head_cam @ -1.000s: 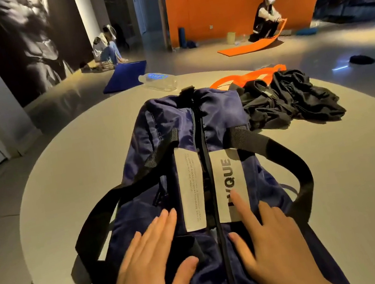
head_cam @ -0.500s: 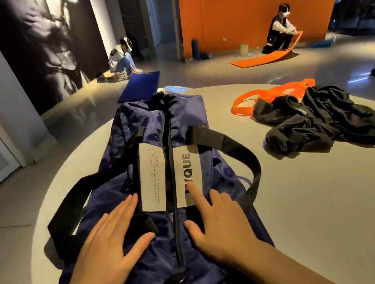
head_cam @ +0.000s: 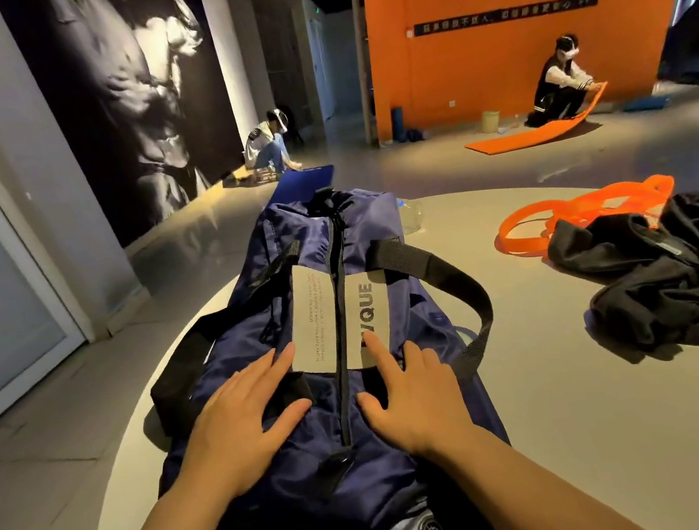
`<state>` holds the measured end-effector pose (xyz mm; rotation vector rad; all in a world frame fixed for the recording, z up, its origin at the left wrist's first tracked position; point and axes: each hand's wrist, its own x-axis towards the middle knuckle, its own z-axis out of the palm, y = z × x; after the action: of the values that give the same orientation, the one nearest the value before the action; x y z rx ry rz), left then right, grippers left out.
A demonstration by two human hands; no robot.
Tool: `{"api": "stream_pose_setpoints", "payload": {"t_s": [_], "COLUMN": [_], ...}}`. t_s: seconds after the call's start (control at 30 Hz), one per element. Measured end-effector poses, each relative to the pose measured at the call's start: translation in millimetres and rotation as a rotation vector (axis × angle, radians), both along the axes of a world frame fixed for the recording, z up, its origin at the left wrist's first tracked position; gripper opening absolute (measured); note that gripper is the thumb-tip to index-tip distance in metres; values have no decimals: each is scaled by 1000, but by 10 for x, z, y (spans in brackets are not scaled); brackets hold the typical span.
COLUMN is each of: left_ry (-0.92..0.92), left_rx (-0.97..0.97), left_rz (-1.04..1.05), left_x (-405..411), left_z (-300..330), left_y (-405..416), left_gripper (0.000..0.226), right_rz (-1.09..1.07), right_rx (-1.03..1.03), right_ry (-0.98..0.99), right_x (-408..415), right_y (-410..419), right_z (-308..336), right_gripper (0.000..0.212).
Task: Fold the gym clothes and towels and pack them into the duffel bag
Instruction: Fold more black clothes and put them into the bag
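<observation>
I see both hands lying flat on the navy duffel bag, its zip closed: my left hand beside the grey label, my right hand across the zip from it. The bag lies lengthwise on the round desk. Well to the right sits a crumpled pile of black clothes, touching an orange band behind it.

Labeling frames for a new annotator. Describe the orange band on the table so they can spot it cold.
Start at the round pale table with the navy duffel bag lying on it under both hands. To the bag's right sits a heap of black clothes. The orange band lies flat along the heap's far edge, partly tucked under it: the only bright, looped strap on the table.
</observation>
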<state>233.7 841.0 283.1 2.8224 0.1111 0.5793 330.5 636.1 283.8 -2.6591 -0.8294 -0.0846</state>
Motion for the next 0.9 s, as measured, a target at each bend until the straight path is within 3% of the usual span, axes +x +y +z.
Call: {"api": "stream_pose_setpoints", "payload": {"t_s": [0.2, 0.3, 0.43, 0.53, 0.63, 0.67, 0.8, 0.9], "left_ry": [104, -29, -266, -259, -189, -172, -146, -129], "left_rx": [237, 358, 262, 219, 190, 180, 165, 171], "left_rz": [96, 121, 26, -201, -308, -323, -357, -330], "left_x": [4, -53, -119, -120, 6, 66, 379, 744], "left_z": [105, 348, 508, 458, 217, 117, -144, -168], "left_y": [-56, -320, -1096, -1860, -2542, -2730, -3283, -3518], "left_gripper": [85, 63, 44, 39, 35, 33, 49, 48], "right_rz": [143, 131, 30, -33, -187, -247, -438, -532], "right_rx": [196, 206, 224, 179, 156, 132, 41, -4], "right_ry": [277, 161, -3, -114, -25, -56, -125, -158], "right_x": [5, -237, -471, -541, -526, -492, -318, -67], "right_y": [-352, -759, -1286, -1565, -1935, -2099, -2772, -3182], "right_z": [132, 64, -22, -25, -45, -80, -81, -107], "right_gripper": [71, 62, 67, 62, 89, 88, 43, 38]}}
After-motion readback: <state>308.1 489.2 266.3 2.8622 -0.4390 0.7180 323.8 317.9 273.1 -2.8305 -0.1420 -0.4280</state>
